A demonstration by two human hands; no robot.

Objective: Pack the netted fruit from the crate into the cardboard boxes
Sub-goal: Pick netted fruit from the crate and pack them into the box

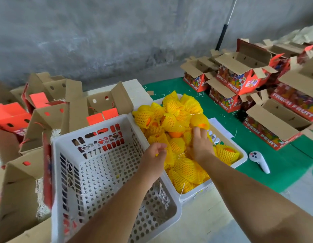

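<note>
Reaching: left hand (156,153) curled, right hand (201,144) spread on netted fruit (171,120).

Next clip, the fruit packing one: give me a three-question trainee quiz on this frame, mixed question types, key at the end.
1. True or false: the white perforated crate nearest the camera is full of fruit.
2. Where do both hands reach? A) into the crate of yellow-netted fruit B) into a cardboard box C) onto the white handheld controller
3. Fill in: the red printed boxes on the green cloth read "FRESH ____".

Key:
1. False; it holds almost nothing.
2. A. The left hand and right hand are both down among the netted fruit.
3. FRUIT
</note>
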